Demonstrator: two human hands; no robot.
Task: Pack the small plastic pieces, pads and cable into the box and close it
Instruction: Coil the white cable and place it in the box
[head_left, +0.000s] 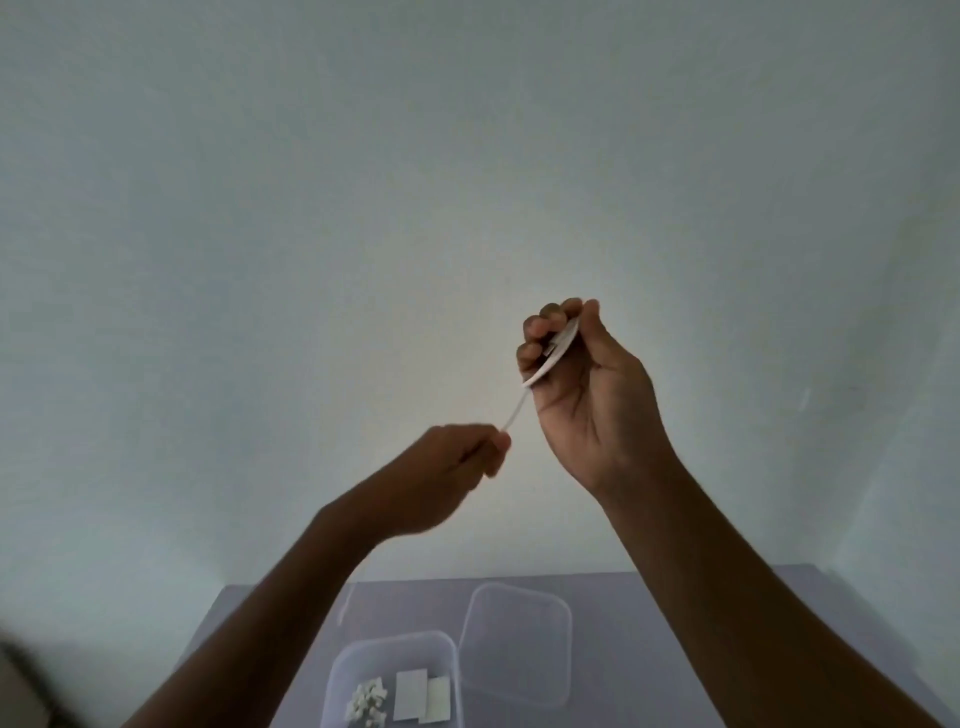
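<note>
Right hand (582, 395) around coiled cable (551, 353)

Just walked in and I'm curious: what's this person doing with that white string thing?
The person is coiling a white cable in the air: the right hand grips the coil, the left hand pinches the loose end. Below, the open box already holds small plastic pieces and pads; its lid lies beside it.

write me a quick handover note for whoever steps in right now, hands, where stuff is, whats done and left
Right hand holds the coiled white cable up in the air. Left hand pinches its free end.
Box sits open on the table, lid lying beside it.
Done: small plastic pieces and pads are in the box.
Left: finish coiling, put the cable in, close the lid.
</note>
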